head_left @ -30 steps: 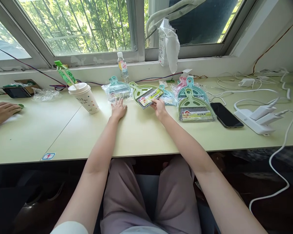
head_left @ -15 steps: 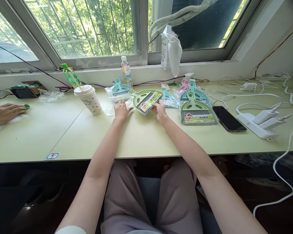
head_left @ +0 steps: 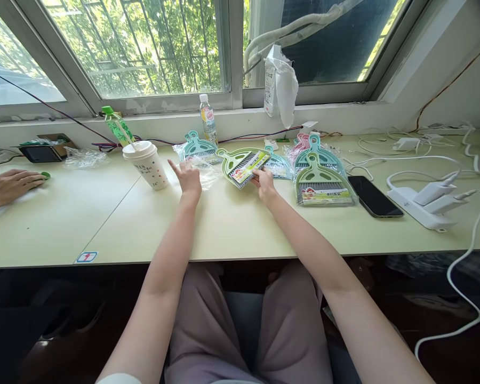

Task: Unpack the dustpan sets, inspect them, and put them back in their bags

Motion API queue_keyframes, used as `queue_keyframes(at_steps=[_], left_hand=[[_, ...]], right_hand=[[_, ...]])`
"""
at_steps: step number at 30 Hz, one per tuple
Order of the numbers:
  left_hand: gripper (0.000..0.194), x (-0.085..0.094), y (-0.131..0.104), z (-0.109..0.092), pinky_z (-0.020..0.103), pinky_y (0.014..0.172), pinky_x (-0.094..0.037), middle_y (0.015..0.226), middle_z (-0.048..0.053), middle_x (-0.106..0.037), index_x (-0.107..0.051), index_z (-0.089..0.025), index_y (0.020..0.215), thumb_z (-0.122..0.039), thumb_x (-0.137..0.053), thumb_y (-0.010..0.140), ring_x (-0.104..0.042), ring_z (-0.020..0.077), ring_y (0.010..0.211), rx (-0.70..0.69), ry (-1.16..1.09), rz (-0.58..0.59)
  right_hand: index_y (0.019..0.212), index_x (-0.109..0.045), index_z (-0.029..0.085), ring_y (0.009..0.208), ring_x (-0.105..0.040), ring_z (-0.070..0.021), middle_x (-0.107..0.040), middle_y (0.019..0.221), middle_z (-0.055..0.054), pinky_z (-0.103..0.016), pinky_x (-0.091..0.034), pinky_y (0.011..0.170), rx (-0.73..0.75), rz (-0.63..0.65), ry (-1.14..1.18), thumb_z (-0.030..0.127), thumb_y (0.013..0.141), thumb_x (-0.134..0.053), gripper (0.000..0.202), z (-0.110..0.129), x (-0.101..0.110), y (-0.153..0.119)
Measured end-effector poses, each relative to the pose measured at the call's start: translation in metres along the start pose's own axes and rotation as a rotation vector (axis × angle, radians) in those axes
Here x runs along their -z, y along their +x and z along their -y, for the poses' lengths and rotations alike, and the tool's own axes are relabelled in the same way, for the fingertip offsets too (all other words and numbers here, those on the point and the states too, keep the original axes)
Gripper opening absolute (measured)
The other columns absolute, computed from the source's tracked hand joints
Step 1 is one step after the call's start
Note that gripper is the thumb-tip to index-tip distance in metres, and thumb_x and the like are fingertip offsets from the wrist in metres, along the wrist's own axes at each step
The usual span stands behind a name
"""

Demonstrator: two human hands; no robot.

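Observation:
A green dustpan-and-brush set with a yellow-green label is tilted above the table, its lower right edge pinched in my right hand. My left hand is raised over the table with its index finger stretched out, between the white cup and a clear plastic bag. Behind these, a blue-green set lies near a clear bottle. Another blue set sits partly behind the green one. On the right, a wrapped green set overlaps teal and pink ones.
A black phone and a white power strip with cables lie at right. Another person's hand rests at far left near a black device. Crumpled plastic and a green bottle stand behind the cup.
My left hand has moved left from the clear plastic and its index finger now extends. The green set in my right hand has shifted slightly to the right.

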State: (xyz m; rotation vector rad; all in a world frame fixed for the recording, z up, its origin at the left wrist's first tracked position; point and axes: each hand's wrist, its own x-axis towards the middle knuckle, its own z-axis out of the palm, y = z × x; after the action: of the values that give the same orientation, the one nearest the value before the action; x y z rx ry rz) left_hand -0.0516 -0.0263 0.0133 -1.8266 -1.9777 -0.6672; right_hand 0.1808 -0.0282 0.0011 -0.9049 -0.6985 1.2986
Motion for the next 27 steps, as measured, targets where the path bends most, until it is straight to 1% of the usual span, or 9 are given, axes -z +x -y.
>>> queue_keyframes(at_steps=[3,7,9,11,14,16,22,24,27], left_hand=[[0.038,0.001,-0.003,-0.009,0.059,0.117,-0.023,0.120,0.015,-0.065,-0.067,-0.015,0.112,-0.004,-0.040,0.087,-0.050,0.0300,0.126,0.036,-0.100,0.017],[0.045,-0.003,-0.011,-0.030,0.046,0.104,-0.042,0.135,0.015,-0.060,-0.055,-0.017,0.136,-0.028,-0.047,0.094,-0.053,0.0317,0.126,-0.120,-0.175,0.304],[0.040,-0.005,-0.013,-0.035,0.045,0.105,-0.041,0.130,0.013,-0.065,-0.064,-0.019,0.128,-0.024,-0.044,0.093,-0.057,0.0299,0.122,-0.247,-0.127,0.370],[0.042,-0.005,-0.012,-0.034,0.048,0.113,-0.033,0.113,0.011,-0.072,-0.074,-0.020,0.112,-0.013,-0.040,0.089,-0.062,0.0267,0.113,-0.308,-0.075,0.348],[0.041,-0.004,-0.006,-0.023,0.058,0.121,-0.013,0.090,0.011,-0.073,-0.079,-0.019,0.092,-0.006,-0.041,0.082,-0.062,0.0275,0.111,-0.239,-0.025,0.265],[0.037,-0.004,-0.001,-0.015,0.064,0.120,-0.007,0.089,0.014,-0.071,-0.077,-0.016,0.089,-0.005,-0.043,0.079,-0.056,0.0307,0.120,-0.135,-0.041,0.228],[0.040,-0.008,-0.006,-0.018,0.066,0.119,-0.007,0.113,0.018,-0.069,-0.070,-0.016,0.114,-0.025,-0.036,0.094,-0.052,0.0334,0.127,0.039,-0.124,0.132],[0.044,-0.010,-0.010,-0.025,0.064,0.120,-0.008,0.125,0.018,-0.065,-0.062,-0.016,0.130,-0.031,-0.041,0.094,-0.052,0.0342,0.128,0.018,-0.130,0.183],[0.051,-0.013,-0.014,-0.030,0.062,0.119,-0.014,0.141,0.014,-0.056,-0.056,-0.025,0.139,-0.019,-0.042,0.090,-0.049,0.0329,0.133,-0.078,-0.138,0.329]], right_hand=[[0.088,-0.060,0.019,0.070,-0.065,-0.0105,-0.071,0.085,0.001,-0.026,-0.061,0.071,0.004,-0.015,-0.004,0.006,0.079,-0.053,0.017,0.001,0.000,0.000],[0.088,-0.059,0.018,0.072,-0.066,-0.0111,-0.071,0.088,0.000,-0.026,-0.061,0.072,0.006,-0.024,0.008,0.006,0.079,-0.053,0.017,0.003,0.001,-0.001],[0.089,-0.059,0.018,0.073,-0.066,-0.0111,-0.071,0.088,0.000,-0.026,-0.061,0.073,0.006,-0.023,0.011,0.006,0.079,-0.053,0.017,0.004,0.001,-0.001],[0.090,-0.060,0.019,0.075,-0.067,-0.0113,-0.071,0.087,0.000,-0.026,-0.061,0.074,0.002,-0.019,0.008,0.007,0.078,-0.053,0.018,0.004,0.001,-0.001],[0.090,-0.060,0.019,0.076,-0.066,-0.0114,-0.071,0.087,0.001,-0.026,-0.061,0.075,-0.002,-0.016,0.003,0.006,0.078,-0.053,0.019,0.004,0.000,-0.002],[0.091,-0.060,0.019,0.076,-0.066,-0.0112,-0.071,0.088,0.001,-0.026,-0.061,0.074,0.003,-0.015,0.003,0.006,0.078,-0.053,0.020,0.005,-0.001,-0.004],[0.092,-0.060,0.019,0.075,-0.066,-0.0112,-0.071,0.089,0.000,-0.026,-0.060,0.074,-0.003,-0.017,0.000,0.005,0.079,-0.052,0.020,0.007,-0.002,-0.007],[0.092,-0.060,0.019,0.075,-0.066,-0.0111,-0.071,0.090,0.000,-0.026,-0.060,0.075,-0.004,-0.012,-0.003,0.006,0.079,-0.052,0.020,0.008,-0.002,-0.007],[0.091,-0.059,0.019,0.074,-0.066,-0.0108,-0.072,0.089,0.001,-0.026,-0.060,0.075,0.002,0.009,-0.015,0.007,0.079,-0.053,0.018,0.008,-0.002,-0.007]])
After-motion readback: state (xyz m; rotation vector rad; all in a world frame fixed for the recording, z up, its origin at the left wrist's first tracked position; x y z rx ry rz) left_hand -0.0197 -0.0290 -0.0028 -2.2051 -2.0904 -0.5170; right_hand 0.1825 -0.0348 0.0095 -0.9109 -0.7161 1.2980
